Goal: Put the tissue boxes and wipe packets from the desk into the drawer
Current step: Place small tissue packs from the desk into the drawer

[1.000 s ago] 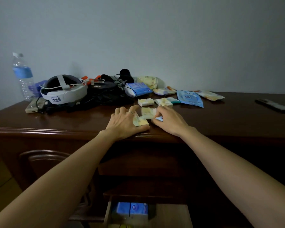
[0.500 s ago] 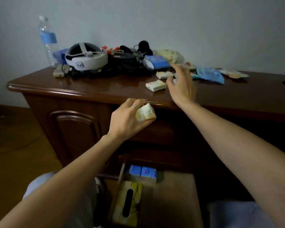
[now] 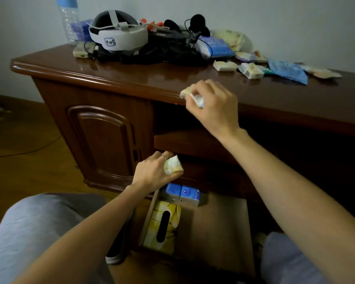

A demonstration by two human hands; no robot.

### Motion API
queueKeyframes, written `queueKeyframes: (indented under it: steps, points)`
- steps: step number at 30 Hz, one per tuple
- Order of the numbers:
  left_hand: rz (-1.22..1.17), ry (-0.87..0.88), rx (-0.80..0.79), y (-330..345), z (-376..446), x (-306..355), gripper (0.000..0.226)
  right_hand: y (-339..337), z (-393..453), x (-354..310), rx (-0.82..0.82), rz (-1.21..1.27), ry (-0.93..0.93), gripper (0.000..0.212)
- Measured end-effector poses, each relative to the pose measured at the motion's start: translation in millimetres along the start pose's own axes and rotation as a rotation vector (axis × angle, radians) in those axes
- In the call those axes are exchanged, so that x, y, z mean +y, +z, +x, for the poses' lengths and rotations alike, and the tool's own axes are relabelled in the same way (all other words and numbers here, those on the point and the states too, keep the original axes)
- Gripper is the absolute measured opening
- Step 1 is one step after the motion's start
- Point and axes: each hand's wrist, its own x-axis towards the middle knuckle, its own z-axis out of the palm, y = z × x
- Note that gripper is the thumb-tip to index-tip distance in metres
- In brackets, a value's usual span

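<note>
My left hand (image 3: pixel 154 174) grips a small cream tissue packet (image 3: pixel 173 165) just above the open drawer (image 3: pixel 217 224). My right hand (image 3: pixel 213 105) holds another small tissue packet (image 3: pixel 194 95) at the desk's front edge. Inside the drawer lie a yellow tissue box (image 3: pixel 163 226) and two blue tissue packs (image 3: pixel 180 194). On the desk (image 3: pixel 152 78) remain two small cream packets (image 3: pixel 223 66) (image 3: pixel 250 70), a blue wipe packet (image 3: pixel 288 71), a blue tissue pack (image 3: pixel 214 47) and more packets (image 3: pixel 249 57) (image 3: pixel 321 72) behind them.
A white headset (image 3: pixel 119 35), black cables and gear (image 3: pixel 168 52), a water bottle (image 3: pixel 70 19) and a small device (image 3: pixel 80 52) crowd the desk's back left. A cabinet door (image 3: pixel 103 140) is left of the drawer. My knees (image 3: pixel 39 232) are in front.
My left hand dropped from the desk edge down toward the drawer with its packet. My right hand picked up a packet and pulled back to the desk's front edge. The view tilted downward.
</note>
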Motion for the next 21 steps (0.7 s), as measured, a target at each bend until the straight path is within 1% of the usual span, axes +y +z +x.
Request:
queueKeyframes:
  steps: [1,2,3,4,5,6,7,8,9,10,11,12,13,15,16,18,21]
  points:
    - [0.003,-0.022,-0.024,7.6,-6.3,-3.4,0.079,-1.6,-19.7,-12.2,0.094,0.061,-0.053,0.020]
    - [0.007,-0.051,-0.053,15.6,-13.4,-8.4,0.081,-1.2,-43.7,-23.1,0.123,0.130,-0.084,0.021]
    - [0.005,-0.083,-0.090,24.0,-21.4,-14.8,0.083,1.1,-71.7,-32.5,0.076,0.184,-0.087,0.023]
    - [-0.003,-0.117,-0.131,32.6,-29.4,-21.9,0.085,5.4,-102.2,-38.7,-0.033,0.226,-0.064,0.024]
    - [-0.011,-0.149,-0.172,40.7,-36.8,-29.1,0.088,11.1,-132.7,-42.1,-0.180,0.263,-0.002,0.023]
    - [-0.021,-0.179,-0.213,48.8,-42.9,-35.9,0.090,18.3,-162.1,-42.9,-0.339,0.308,0.130,0.022]
    - [-0.031,-0.208,-0.254,56.8,-48.3,-41.9,0.093,26.2,-189.2,-40.8,-0.494,0.359,0.344,0.021]
    - [-0.040,-0.238,-0.284,64.9,-52.7,-46.9,0.094,35.9,-212.5,-36.1,-0.629,0.420,0.609,0.021]
    - [-0.048,-0.270,-0.300,73.0,-56.5,-50.5,0.092,47.9,-234.2,-29.1,-0.735,0.468,0.877,0.022]
    - [-0.054,-0.304,-0.305,81.8,-59.6,-53.6,0.087,60.5,-253.9,-21.8,-0.815,0.489,1.101,0.024]
    - [-0.060,-0.337,-0.307,91.0,-62.2,-57.1,0.082,74.0,-273.2,-15.5,-0.847,0.487,1.278,0.027]
    - [-0.065,-0.367,-0.308,100.2,-64.7,-60.9,0.078,87.5,-291.2,-10.8,-0.841,0.484,1.424,0.031]
    - [-0.070,-0.397,-0.308,109.8,-66.8,-65.8,0.075,101.7,-308.0,-8.6,-0.802,0.491,1.550,0.034]
    - [-0.076,-0.457,-0.307,125.8,-71.8,-74.1,0.075,124.7,-335.0,-11.7,-0.735,0.521,1.756,0.031]
    - [-0.067,-0.485,-0.306,132.6,-73.1,-76.8,0.075,134.9,-346.7,-14.8,-0.726,0.531,1.836,0.028]
    - [-0.051,-0.534,-0.301,147.7,-72.9,-80.1,0.074,153.5,-368.8,-19.4,-0.728,0.557,1.958,0.030]
    - [-0.049,-0.560,-0.300,162.7,-73.3,-78.9,0.075,167.6,-392.5,-17.2,-0.718,0.526,2.011,0.033]
